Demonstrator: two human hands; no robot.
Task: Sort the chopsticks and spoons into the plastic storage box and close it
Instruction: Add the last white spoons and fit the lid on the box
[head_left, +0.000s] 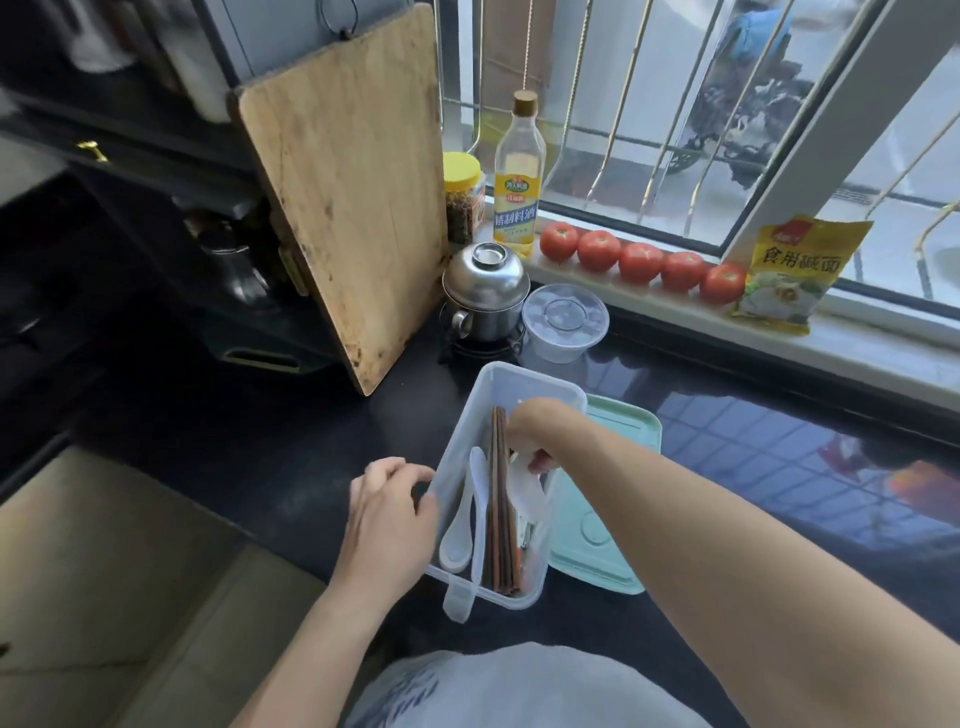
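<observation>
So the plastic storage box (511, 387) sits on the dark counter (260, 452) with its long axis running away from the person, and the chopsticks (500, 499) already lie in it along that same line, a white spoon (460, 530) just left of them behind a divider. The right hand (535, 431) is reaching down into the box from the right side, fingers curled round what looks like another white spoon (524, 480); it's blurry, so I can't say exactly how it's pinched. That spoon points toward the near end, roughly parallel to the chopsticks, so I'd guess it just needs lowering straight into the right compartment. The left hand (395, 504) grips the box's left wall with curled fingers, steadying it. The green lid (608, 535) lies flat just beside the box on the right, partly under it, so the right hand is the nearer one for closing.
</observation>
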